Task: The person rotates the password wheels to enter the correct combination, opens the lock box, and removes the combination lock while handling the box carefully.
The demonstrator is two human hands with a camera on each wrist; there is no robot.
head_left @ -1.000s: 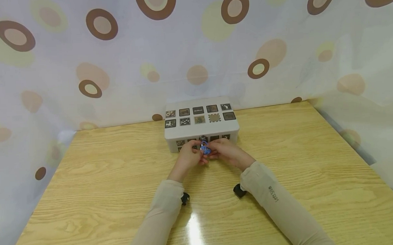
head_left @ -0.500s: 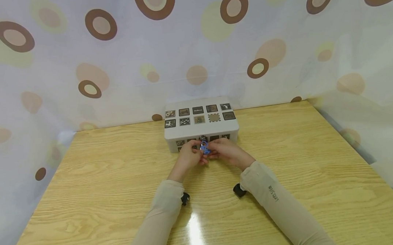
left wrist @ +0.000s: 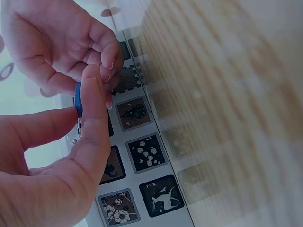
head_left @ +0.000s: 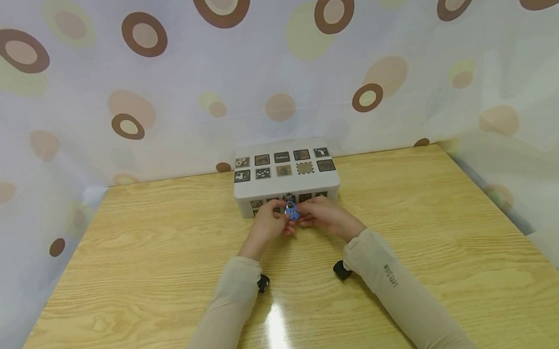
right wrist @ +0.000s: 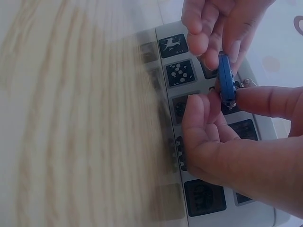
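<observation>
A small blue padlock [head_left: 292, 211] hangs in front of the metal clasp [head_left: 288, 197] of a white box [head_left: 286, 183] printed with dark square pictures. My left hand [head_left: 269, 220] pinches the padlock between thumb and index finger, from its left side. From the right, my right hand [head_left: 327, 216] has its thumb and fingertips at the padlock's edge; in the right wrist view they bracket one end of the blue body [right wrist: 226, 81]. The left wrist view shows only a thin blue strip of the padlock [left wrist: 78, 98]. Whether the shackle passes through the clasp is hard to see.
The box stands at the back of a wooden table [head_left: 161, 263], near a white curtain [head_left: 173, 96] with brown and beige circles. Black wrist straps [head_left: 342, 270] show under both sleeves. Light glares off the table's front.
My right hand has shifted slightly right, and more of the padlock's front shows. My left hand and the box stay in place.
</observation>
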